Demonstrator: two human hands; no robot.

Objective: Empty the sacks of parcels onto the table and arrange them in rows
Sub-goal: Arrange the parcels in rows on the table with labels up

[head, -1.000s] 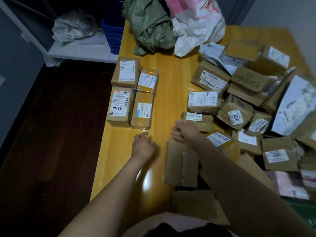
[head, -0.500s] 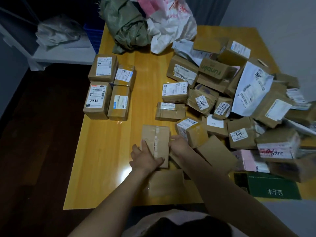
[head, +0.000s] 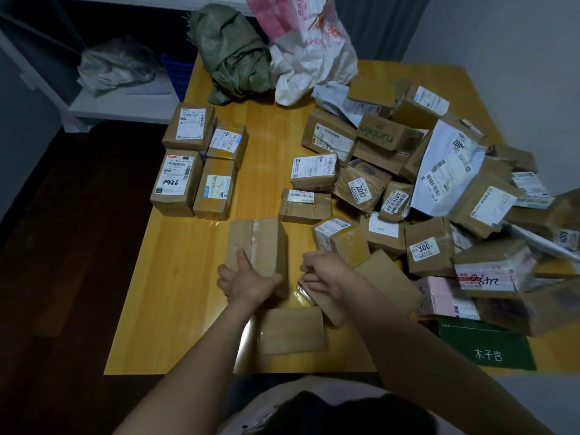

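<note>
A plain box point(head: 292, 331) lay on the table point(head: 175, 277) nearest us, just behind our hands. Our left hand point(head: 248, 284) gripped a taped box point(head: 255, 243); our right hand point(head: 326, 274), apart from it, curled on the edge of a flat parcel point(head: 386, 281). Beyond the left hand stood four arranged boxes point(head: 197, 164), beyond the right a heap point(head: 364, 189), then a green sack point(head: 232, 54) and a white sack point(head: 310, 51).

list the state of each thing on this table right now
left hand: gripping the near end of the taped plain brown cardboard box
right hand: fingers curled on the edge of the flat brown cardboard parcel
four labelled brown cardboard boxes: set in a two-by-two block
green woven sack: crumpled, slumped
white and pink plastic sack: crumpled, slumped
remaining parcels: unsorted heap on the right
</note>
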